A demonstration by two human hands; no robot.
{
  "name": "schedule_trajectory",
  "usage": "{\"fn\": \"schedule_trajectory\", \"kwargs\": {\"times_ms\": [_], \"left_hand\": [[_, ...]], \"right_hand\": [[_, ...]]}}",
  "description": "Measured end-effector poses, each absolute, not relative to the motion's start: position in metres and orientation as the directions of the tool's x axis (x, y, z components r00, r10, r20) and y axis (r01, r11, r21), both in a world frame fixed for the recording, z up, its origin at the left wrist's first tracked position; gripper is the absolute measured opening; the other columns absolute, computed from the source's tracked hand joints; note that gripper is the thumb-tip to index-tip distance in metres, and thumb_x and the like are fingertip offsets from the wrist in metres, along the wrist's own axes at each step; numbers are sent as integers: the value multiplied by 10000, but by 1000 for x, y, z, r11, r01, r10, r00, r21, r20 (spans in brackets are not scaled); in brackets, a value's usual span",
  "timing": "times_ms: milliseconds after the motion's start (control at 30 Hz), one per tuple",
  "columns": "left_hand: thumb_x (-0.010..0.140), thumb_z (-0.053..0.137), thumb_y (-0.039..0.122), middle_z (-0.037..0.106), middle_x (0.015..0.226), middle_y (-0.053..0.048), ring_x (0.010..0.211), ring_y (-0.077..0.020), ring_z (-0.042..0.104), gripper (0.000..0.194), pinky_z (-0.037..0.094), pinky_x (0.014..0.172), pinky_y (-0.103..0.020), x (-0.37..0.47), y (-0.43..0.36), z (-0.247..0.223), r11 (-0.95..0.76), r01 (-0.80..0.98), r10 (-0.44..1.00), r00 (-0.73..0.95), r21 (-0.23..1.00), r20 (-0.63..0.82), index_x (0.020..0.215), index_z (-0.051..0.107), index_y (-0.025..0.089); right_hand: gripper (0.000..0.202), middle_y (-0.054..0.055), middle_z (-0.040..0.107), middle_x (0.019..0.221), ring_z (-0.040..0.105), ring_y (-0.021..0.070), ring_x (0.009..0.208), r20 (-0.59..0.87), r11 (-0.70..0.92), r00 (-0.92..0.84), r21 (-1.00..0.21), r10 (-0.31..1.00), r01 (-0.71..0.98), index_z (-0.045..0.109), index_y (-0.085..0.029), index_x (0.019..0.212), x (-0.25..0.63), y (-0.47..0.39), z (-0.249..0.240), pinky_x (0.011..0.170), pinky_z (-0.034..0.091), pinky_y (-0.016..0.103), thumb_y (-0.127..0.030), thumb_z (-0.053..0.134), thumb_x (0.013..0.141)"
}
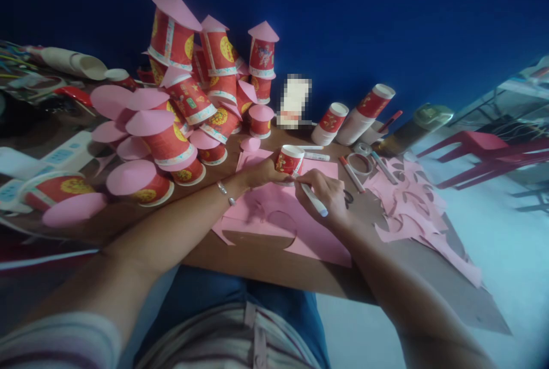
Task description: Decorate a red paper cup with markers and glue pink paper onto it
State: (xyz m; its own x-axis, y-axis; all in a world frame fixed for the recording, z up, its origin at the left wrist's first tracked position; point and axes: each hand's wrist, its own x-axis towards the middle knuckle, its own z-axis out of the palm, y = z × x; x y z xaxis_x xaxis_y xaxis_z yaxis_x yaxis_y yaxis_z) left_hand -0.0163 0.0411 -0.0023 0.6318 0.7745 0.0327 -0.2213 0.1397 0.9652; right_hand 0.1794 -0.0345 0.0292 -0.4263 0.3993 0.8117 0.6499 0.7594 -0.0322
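My left hand grips a red paper cup with a gold pattern and a white rim, its mouth facing up. In my right hand is a white marker, its blue-grey end pointing down toward me and its other end at the cup's lower side. Whether the tip touches the cup, I cannot tell. Beneath both hands lie pink paper sheets, one with a round cut-out. Just behind the cup, another white marker rests on the paper.
At the left stand several red paper cups with pink cone tops, some stacked. Cup stacks stand at the back right. Tape rolls, a red marker and pink paper scraps lie to the right. A red stool stands beyond the table.
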Motion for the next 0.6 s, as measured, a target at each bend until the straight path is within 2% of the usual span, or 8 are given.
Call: {"fn": "schedule_trajectory", "kwargs": {"times_ms": [233, 467, 600], "left_hand": [[553, 1073, 362, 721, 1043, -18, 905, -179, 699, 830, 568, 859, -339, -17, 42, -4, 132, -214, 784, 620, 968, 30, 1217, 600, 203], [609, 1052, 428, 756, 1122, -67, 1012, -233, 739, 789, 580, 920, -391, -17, 43, -4, 120, -198, 763, 645, 973, 37, 1241, 642, 191], [626, 1048, 411, 772, 1143, -78, 1063, -250, 742, 767, 588, 960, -416, -17, 45, -10, 115, -201, 768, 639, 973, 41, 1250, 658, 196]], "right_hand": [[114, -25, 675, 727, 640, 127, 591, 821, 752, -412, -31, 394, 658, 614, -222, 958, 178, -34, 26, 550, 432, 247, -121, 602, 1009], [107, -7, 738, 798, 715, 145, 664, 842, 762, -343, -117, 416, 637, 651, -249, 1013, 184, -34, 24, 618, 553, 262, -143, 636, 1008], [117, -2, 745, 815, 722, 149, 675, 848, 743, -304, -146, 434, 653, 653, -254, 1014, 186, -32, 26, 621, 559, 262, -140, 627, 1016]]}}
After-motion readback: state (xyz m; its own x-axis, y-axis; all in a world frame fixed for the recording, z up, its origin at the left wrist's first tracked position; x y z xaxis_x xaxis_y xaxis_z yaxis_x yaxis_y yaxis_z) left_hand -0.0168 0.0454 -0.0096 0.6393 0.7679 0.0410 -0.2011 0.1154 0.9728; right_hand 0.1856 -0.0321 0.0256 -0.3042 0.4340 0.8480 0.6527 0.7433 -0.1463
